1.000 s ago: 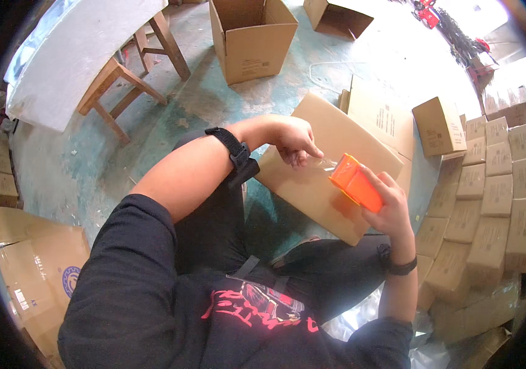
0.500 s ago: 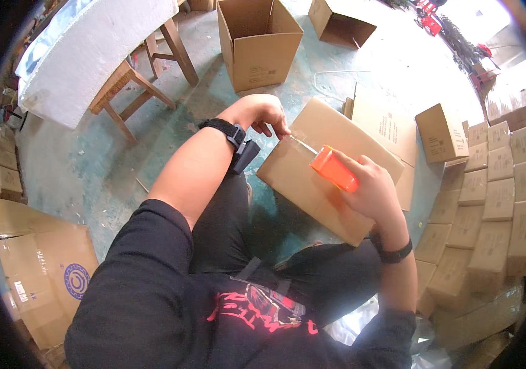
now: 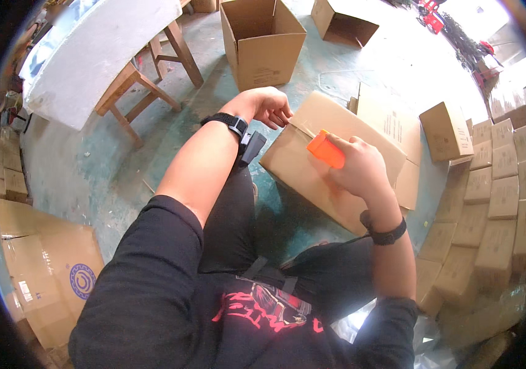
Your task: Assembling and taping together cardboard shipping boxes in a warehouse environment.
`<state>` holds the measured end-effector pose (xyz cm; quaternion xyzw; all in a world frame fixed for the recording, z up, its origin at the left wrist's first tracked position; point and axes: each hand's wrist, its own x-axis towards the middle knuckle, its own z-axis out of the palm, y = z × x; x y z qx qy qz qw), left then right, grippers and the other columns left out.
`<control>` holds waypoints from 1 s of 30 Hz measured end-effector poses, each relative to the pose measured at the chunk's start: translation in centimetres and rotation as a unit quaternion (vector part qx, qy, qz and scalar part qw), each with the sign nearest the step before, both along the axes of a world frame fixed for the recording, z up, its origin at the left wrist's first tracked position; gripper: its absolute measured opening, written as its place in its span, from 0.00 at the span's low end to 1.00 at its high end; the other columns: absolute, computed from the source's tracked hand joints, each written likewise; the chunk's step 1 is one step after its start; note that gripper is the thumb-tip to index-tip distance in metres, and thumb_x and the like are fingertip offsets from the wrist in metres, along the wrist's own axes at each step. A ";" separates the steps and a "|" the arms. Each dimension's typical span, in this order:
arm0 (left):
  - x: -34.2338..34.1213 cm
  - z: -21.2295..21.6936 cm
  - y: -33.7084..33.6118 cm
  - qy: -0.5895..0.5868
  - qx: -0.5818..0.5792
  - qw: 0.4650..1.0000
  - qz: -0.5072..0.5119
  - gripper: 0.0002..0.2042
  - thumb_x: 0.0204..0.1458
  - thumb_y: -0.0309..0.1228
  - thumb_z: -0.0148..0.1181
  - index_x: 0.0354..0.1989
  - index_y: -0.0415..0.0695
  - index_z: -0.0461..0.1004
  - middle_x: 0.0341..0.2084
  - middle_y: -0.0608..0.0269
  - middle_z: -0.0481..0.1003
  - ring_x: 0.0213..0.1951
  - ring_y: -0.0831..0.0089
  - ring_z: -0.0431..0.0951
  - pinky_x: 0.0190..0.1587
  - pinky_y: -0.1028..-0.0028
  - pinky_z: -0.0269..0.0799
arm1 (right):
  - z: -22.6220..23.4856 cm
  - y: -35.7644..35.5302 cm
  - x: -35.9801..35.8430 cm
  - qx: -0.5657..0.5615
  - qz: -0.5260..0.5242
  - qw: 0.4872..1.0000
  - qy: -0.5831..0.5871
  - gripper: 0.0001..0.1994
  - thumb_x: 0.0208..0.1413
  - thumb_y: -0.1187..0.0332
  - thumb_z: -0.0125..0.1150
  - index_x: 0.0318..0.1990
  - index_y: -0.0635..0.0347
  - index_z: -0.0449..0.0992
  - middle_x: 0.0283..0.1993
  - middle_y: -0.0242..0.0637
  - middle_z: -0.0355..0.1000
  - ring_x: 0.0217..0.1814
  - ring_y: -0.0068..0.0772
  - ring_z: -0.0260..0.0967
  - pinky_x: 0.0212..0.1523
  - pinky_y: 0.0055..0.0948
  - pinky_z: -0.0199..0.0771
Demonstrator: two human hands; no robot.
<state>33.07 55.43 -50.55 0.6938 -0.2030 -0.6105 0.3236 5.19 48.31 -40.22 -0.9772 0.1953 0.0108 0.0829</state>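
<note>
A closed brown cardboard box (image 3: 312, 178) lies tilted in front of my legs. My right hand (image 3: 361, 166) is wrapped round an orange tape dispenser (image 3: 326, 149) just over the box's top. From the dispenser a narrow pale strip of tape (image 3: 301, 128) runs to the box's far left edge. My left hand (image 3: 270, 109) is at that edge with its fingers curled together, close to the strip's end. Whatever its fingertips hold is hidden. Black bands circle both wrists, and a dark device hangs from the left one.
An open cardboard box (image 3: 266, 58) stands ahead, with another box (image 3: 344, 24) on its side beyond. Flattened cardboard (image 3: 392, 123) and a small box (image 3: 444, 132) lie to the right, near stacked cartons (image 3: 490, 190). A wooden-legged stand (image 3: 146, 92) is at the left.
The dispenser has tipped and moved slightly left and up, toward the box's far left edge. My left hand has shifted a little up and right, and the visible tape strip is shorter.
</note>
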 end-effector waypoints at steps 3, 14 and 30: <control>0.6 -1.1 0.5 0.072 -0.002 0.997 0.038 0.11 0.59 0.28 0.56 0.44 0.32 0.76 0.46 0.49 0.79 0.48 0.59 0.80 0.52 0.62 0.78 | 0.5 -0.3 0.7 0.029 0.003 1.000 0.004 0.27 0.47 0.54 0.64 0.57 0.45 0.77 0.41 0.50 0.76 0.43 0.53 0.76 0.47 0.44 0.77; -0.4 -3.6 -1.4 0.173 0.041 0.979 0.103 0.15 0.61 0.16 0.42 0.55 0.24 0.63 0.56 0.39 0.71 0.57 0.52 0.75 0.57 0.59 0.78 | -0.7 -0.9 1.0 0.006 0.032 0.999 0.025 0.25 0.47 0.58 0.62 0.56 0.44 0.78 0.40 0.50 0.76 0.43 0.53 0.76 0.46 0.44 0.77; -5.5 -4.0 -1.3 -0.160 0.052 0.985 0.029 0.21 0.59 0.41 0.57 0.46 0.32 0.77 0.41 0.38 0.79 0.34 0.55 0.85 0.42 0.60 0.82 | -1.7 -0.3 -0.7 0.046 0.000 0.999 -0.022 0.29 0.46 0.48 0.65 0.58 0.41 0.77 0.42 0.48 0.76 0.45 0.50 0.77 0.48 0.43 0.77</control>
